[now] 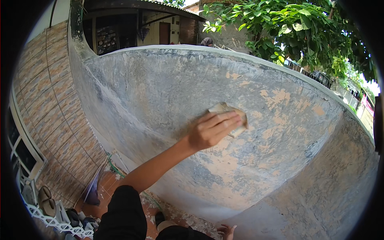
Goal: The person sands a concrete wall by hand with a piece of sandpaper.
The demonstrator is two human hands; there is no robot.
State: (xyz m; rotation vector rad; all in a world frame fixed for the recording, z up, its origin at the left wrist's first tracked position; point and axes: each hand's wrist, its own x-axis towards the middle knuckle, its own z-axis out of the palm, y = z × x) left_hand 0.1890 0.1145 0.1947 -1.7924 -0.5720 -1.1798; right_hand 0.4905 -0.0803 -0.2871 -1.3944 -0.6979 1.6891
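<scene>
My left hand (214, 127) presses a bent tan-and-grey sheet, apparently sandpaper (240, 132), flat against a curved cement-rendered wall (168, 90). The fingers lie together over the sheet and hide much of it; the hand is slightly blurred. Around and to the right of it, the grey surface is broken by patchy peach-coloured areas (279, 99). Down at the bottom edge, my right hand (227, 232) hangs close to the wall's lower part, fingers apart and nothing visible in it. Whether it touches the wall I cannot tell.
Pale flakes litter the reddish tiled floor (192, 217) at the wall's foot. A green hose (112, 165) runs along there. Lower left, a white rack (57, 223) holds several shoes beside a tiled house wall (57, 99). Beyond the wall's top are leafy branches (288, 24) and a person's covered head (206, 41).
</scene>
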